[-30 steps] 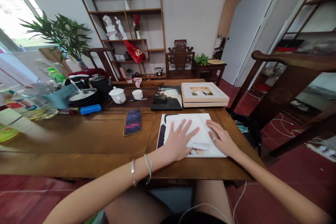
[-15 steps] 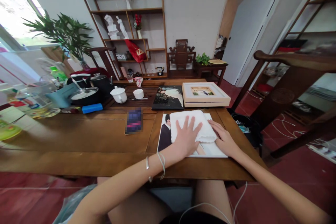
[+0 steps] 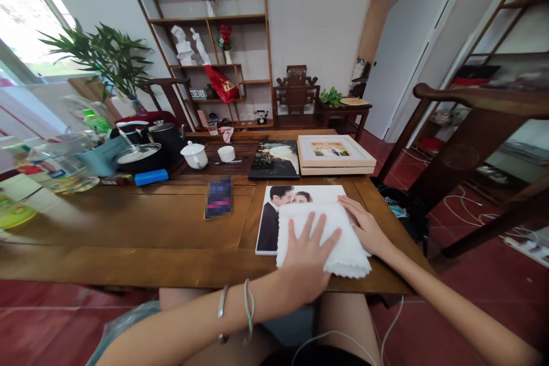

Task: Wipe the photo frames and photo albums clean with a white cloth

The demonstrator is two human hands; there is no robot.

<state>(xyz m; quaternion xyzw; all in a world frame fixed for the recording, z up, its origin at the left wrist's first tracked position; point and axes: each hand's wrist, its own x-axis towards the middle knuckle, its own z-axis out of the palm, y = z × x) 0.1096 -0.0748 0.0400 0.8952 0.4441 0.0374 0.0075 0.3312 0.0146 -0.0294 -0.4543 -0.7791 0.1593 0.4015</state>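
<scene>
Flat on a white towel (image 3: 348,256) lies my left hand (image 3: 305,257), its fingers spread wide. The towel covers the lower right of a photo panel (image 3: 268,230) showing a couple, and its scalloped lower edge hangs past the panel's near side. My right hand (image 3: 364,227) rests along the panel's right edge, beside the towel, with fingers stretched out; part of it hides that edge. Behind the panel lie a dark photo panel (image 3: 274,167) with a white gown and a pale wooden picture frame (image 3: 337,169).
The wooden table (image 3: 171,211) also bears a dark pixelated object (image 3: 219,198), a white lidded cup (image 3: 194,155), a small white bowl (image 3: 226,153), a blue box (image 3: 151,176) and a black pan (image 3: 139,157). A dark chair (image 3: 458,148) stands at the right.
My left hand has slid the towel toward me, over the panel's near edge. The couple's heads at the panel's top now show. My right hand has barely moved.
</scene>
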